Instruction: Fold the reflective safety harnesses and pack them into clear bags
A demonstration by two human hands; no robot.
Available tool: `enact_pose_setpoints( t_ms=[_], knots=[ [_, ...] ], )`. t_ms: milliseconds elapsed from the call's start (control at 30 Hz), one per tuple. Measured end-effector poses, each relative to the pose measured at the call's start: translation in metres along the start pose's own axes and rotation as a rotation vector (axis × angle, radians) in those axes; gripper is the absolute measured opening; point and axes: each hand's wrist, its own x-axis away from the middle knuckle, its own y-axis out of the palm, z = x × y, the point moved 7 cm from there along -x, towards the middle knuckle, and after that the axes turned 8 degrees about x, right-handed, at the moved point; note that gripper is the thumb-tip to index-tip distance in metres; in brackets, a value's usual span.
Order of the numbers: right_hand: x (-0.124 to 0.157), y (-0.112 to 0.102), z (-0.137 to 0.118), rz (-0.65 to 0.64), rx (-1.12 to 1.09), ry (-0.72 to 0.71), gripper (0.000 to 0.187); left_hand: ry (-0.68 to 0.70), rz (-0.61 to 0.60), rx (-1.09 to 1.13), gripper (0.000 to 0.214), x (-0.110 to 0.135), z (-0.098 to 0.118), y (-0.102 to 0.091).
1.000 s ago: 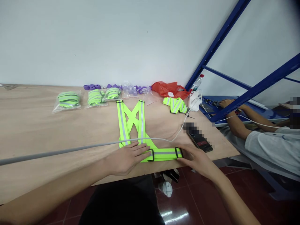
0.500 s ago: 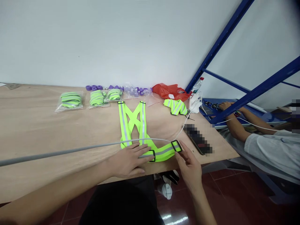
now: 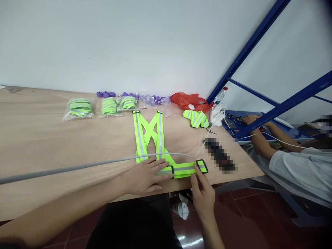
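Observation:
A yellow-green reflective vest (image 3: 149,131) of crossed straps with silver stripes lies flat on the table. My left hand (image 3: 145,175) rests palm down, fingers stretched out, on its lower part beside a black buckle (image 3: 172,171). The waist strap (image 3: 184,169) runs right to another black buckle (image 3: 201,166) at its end. My right hand (image 3: 203,193) touches the strap with its index finger just left of that end buckle, the thumb apart and below. A grey-white cable (image 3: 103,162) crosses over the vest.
Bagged reflective straps (image 3: 80,108), purple rolls (image 3: 105,94), a red plastic bag (image 3: 190,101) and a folded reflective strap (image 3: 196,119) line the table's (image 3: 38,138) back. A pixelated dark object (image 3: 220,155) lies right. Beyond the blue frame (image 3: 243,55), another person's hands (image 3: 250,120) are at a blue surface.
My right hand has let go of the end buckle and shifted left onto the strap. The strap's end now lies straighter and lower. My left hand stays on the vest.

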Motion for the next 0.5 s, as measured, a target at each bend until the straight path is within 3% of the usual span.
enact_pose_setpoints(
  t_ms=[67, 133, 233, 300, 400, 500],
  knots=[
    [0.008, 0.004, -0.019, 0.027, 0.008, -0.092, 0.047, -0.002, 0.000, 0.000, 0.052, -0.001, 0.000, 0.000],
    [0.017, 0.015, -0.051, -0.025, 0.019, -0.245, 0.049, -0.015, 0.018, 0.015, 0.051, -0.002, 0.000, -0.002],
    [0.030, 0.046, -0.104, -0.240, 0.050, -0.454, 0.060, 0.025, 0.027, 0.033, 0.045, -0.002, 0.003, -0.002],
    [0.034, 0.062, -0.129, -0.326, 0.079, -0.517, 0.071, 0.057, 0.013, 0.035, 0.044, -0.001, 0.006, -0.001],
    [0.029, 0.075, -0.142, -0.413, 0.111, -0.496, 0.082, 0.035, 0.012, 0.046, 0.042, 0.000, 0.006, -0.002],
    [0.023, 0.072, -0.144, -0.451, 0.106, -0.520, 0.084, 0.046, 0.009, 0.067, 0.037, 0.000, 0.007, -0.002]
  ],
)
